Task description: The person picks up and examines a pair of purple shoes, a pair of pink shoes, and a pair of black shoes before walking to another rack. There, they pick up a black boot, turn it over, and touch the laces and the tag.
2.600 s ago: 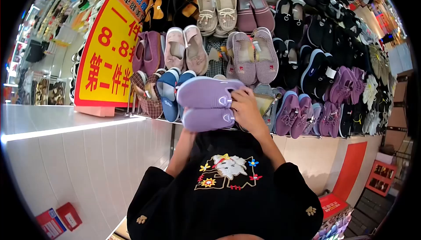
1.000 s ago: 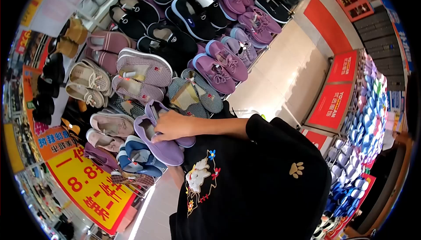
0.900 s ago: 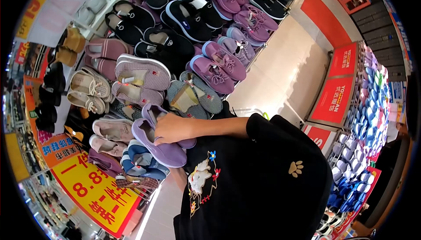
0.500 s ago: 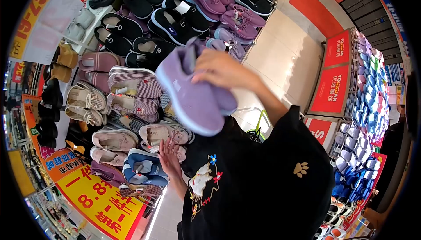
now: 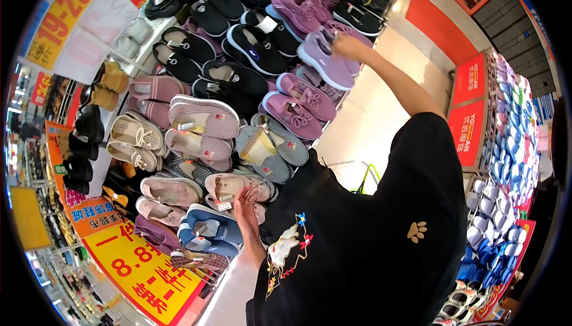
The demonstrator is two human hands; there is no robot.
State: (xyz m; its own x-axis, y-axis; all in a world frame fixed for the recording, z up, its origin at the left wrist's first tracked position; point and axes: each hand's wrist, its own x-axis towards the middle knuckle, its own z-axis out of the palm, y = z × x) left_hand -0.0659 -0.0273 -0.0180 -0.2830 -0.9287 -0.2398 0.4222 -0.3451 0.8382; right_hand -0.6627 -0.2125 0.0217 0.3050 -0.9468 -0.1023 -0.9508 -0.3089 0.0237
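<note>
My right hand [image 5: 350, 47] reaches out to the far edge of the shoe display, its fingers closed at the collar of a lavender shoe [image 5: 326, 66]. That shoe overlaps purple lace-up sneakers [image 5: 301, 9] behind it. Nearer me lies a pair of purple sneakers with pale soles [image 5: 296, 107]. My left hand [image 5: 246, 207] is low by the display's near edge, fingers stretched out and holding nothing. Beside its fingertips are pale pink shoes [image 5: 229, 188] with a white tag, and blue-and-white shoes [image 5: 210, 231] sit just left of it.
Black slip-ons [image 5: 229, 79] and grey striped slip-ons [image 5: 271, 147] fill the middle of the display. A yellow price sign [image 5: 140, 266] hangs along its left side. Across the tiled aisle [image 5: 381, 88] stands a rack of slippers [image 5: 506, 141] with red signs.
My right hand has carried the lavender shoe away from me, up and right to the far edge of the display. My left hand stays by the pink shoes. The view has shifted slightly.
</note>
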